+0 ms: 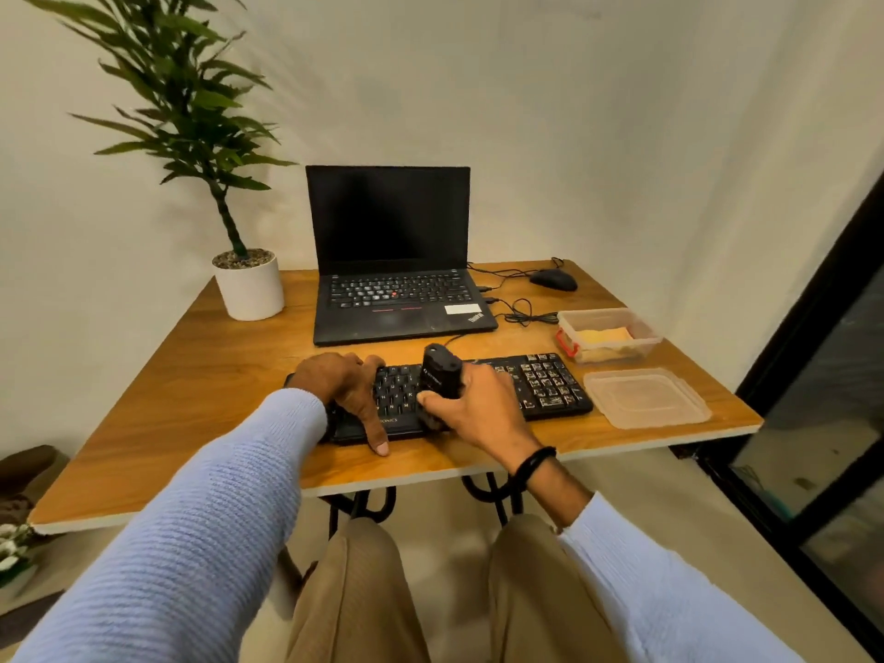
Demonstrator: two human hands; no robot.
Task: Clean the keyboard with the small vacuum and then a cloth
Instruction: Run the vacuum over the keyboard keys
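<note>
right hand (471, 404) clasping vacuum (440, 375), left hand (344, 385) steadying keyboard (545, 385)

Table (229, 375): smooth wood-grain top, slight sheen. Keyboard (540, 385): matt black plastic. Lunch box (617, 337) and lid (646, 399): translucent plastic. Sleeve (191, 528): ribbed knit cloth.

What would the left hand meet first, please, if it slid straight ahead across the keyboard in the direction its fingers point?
Judging loosely, the left hand, resting on the keyboard, points forward and slightly right, so it would probably first meet the front edge of the open laptop. Depth is unclear; the small vacuum sits just to its right.
</note>
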